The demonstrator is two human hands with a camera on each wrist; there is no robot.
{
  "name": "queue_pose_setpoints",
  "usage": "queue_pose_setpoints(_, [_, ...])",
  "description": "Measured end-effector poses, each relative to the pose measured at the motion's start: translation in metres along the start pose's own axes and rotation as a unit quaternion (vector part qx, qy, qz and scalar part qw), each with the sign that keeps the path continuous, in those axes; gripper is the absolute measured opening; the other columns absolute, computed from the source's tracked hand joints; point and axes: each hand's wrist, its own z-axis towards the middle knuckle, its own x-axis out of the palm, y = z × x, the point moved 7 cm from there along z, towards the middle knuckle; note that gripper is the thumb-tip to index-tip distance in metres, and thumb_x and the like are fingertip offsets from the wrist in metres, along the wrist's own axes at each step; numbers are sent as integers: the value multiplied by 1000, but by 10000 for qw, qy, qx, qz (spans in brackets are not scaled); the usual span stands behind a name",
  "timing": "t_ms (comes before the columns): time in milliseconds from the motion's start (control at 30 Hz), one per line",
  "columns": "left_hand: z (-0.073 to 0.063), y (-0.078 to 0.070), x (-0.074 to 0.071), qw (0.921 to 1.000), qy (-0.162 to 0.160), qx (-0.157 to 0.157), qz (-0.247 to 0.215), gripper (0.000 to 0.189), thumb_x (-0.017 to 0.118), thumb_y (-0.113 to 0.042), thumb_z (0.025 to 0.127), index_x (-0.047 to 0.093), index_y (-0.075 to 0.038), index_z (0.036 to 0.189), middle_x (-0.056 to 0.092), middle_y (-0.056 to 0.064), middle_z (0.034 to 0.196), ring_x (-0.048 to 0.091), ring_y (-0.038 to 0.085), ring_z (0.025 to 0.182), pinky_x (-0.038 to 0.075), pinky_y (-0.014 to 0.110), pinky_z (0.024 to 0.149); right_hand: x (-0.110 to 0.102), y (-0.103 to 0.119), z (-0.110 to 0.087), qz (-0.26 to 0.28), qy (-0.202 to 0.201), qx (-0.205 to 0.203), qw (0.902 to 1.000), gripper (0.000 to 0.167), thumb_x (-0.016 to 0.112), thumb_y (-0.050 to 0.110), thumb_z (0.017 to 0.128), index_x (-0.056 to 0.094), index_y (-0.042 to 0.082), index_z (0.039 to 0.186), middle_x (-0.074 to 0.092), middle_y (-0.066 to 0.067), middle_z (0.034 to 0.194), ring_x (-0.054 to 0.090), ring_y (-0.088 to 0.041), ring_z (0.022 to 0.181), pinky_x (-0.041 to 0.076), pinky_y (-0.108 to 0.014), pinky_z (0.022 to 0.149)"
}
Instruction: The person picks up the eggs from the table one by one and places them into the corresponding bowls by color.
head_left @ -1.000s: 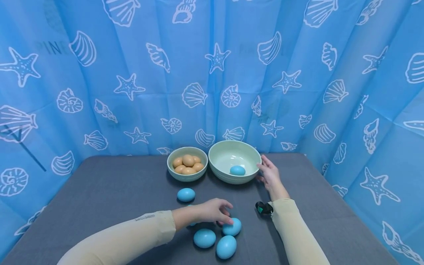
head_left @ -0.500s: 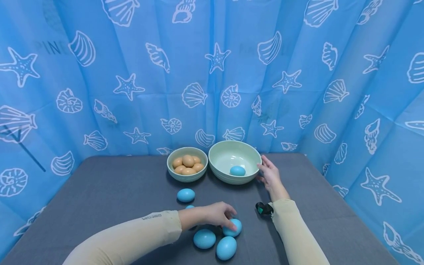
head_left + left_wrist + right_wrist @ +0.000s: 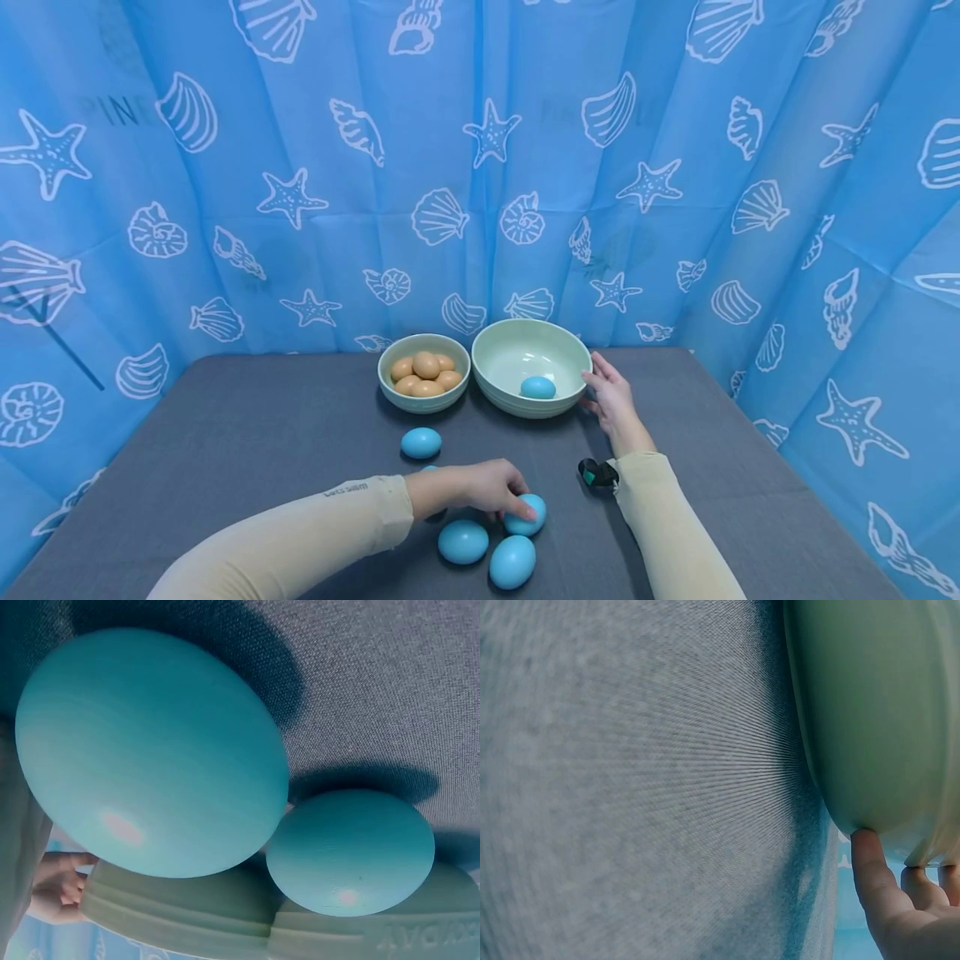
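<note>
My left hand (image 3: 491, 487) reaches down over a blue egg (image 3: 525, 515) on the grey tabletop, its thumb and fingers pinching it. Just in front lie two more blue eggs, one left (image 3: 462, 542) and one nearest me (image 3: 512, 562). My right hand (image 3: 613, 396) holds the right side of the large pale green bowl (image 3: 498, 354), which has a single blue egg (image 3: 537, 387) inside. Its fingertips (image 3: 866, 844) touch the bowl's outer wall in the right wrist view. The left wrist view shows blue eggs close up, with my left fingers out of sight.
Left of the large bowl stands a smaller green bowl (image 3: 405, 403) with several brown eggs (image 3: 427, 364). Another blue egg (image 3: 422, 443) lies before it, and one more (image 3: 430, 469) is mostly hidden behind my left wrist. A shell-patterned blue curtain (image 3: 491, 250) hangs behind the table.
My left hand has moved slightly right and down, and its thumb and fingers have come onto the blue egg. My right hand stays at the large bowl.
</note>
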Motion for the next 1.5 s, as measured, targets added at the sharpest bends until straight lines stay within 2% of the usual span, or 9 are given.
queue_pose_setpoints(100, [0,1,-1,9999,-100,58,-19,28,68,-15,93,67,2,115,61,1,86,54,13,68,48,26,59,0,-1,1,4,9,-24,10000,57,44,7,103,23,15,156,16,-3,160,18,-21,146,32,-54,108])
queue_pose_setpoints(200, [-1,1,-6,9993,-344,150,-90,28,69,-14,92,66,1,115,61,2,93,55,13,75,51,28,63,0,-1,2,1,9,-22,10000,57,44,8,103,23,15,156,16,-3,160,18,-21,146,32,-54,108])
queue_pose_setpoints(333, [-3,0,-15,9970,-703,237,-242,31,71,-13,91,64,0,118,62,5,102,57,15,84,53,32,69,0,-1,2,-23,1,-9,10000,57,44,8,103,22,16,156,16,-2,160,19,-21,146,33,-53,108])
queue_pose_setpoints(500, [-9,-3,-30,9930,-1075,296,-397,35,71,-17,91,63,-2,121,63,5,107,58,16,88,54,33,71,1,0,2,-29,-31,7,10000,57,44,8,103,24,16,155,16,-2,160,19,-20,145,33,-53,108])
queue_pose_setpoints(767, [-16,-20,-59,9819,-1540,832,-728,32,68,-16,93,63,1,119,65,4,98,57,12,81,53,28,68,2,-1,0,-70,-30,-7,10000,57,44,8,103,23,16,155,16,-2,160,18,-21,146,32,-54,109])
queue_pose_setpoints(900, [-17,-28,-72,9769,-1747,980,-741,35,66,-17,94,61,2,123,66,6,103,59,13,87,54,29,71,2,-1,1,-71,-40,15,10000,57,44,8,103,23,16,155,16,-1,160,19,-21,145,33,-53,108])
queue_pose_setpoints(1067, [-15,-33,-86,9720,-1982,984,-796,41,65,-18,95,57,4,129,65,12,114,60,18,96,55,33,76,2,0,-1,-96,-30,25,9999,57,45,9,104,23,16,155,16,-1,160,19,-21,145,33,-52,109])
queue_pose_setpoints(1267, [-10,-35,-98,9654,-2253,891,-963,43,65,-19,96,56,7,129,62,18,121,62,23,99,56,35,77,1,0,-1,-156,-134,12,9998,56,46,9,103,26,15,155,19,-3,159,23,-23,145,35,-52,107])
queue_pose_setpoints(1500, [-1,-33,-111,9526,-2673,783,-1225,50,65,-22,95,51,8,133,60,21,124,62,22,92,56,32,74,2,1,-1,-117,-21,37,9999,56,44,9,104,22,15,156,16,-1,160,20,-20,145,33,-51,109])
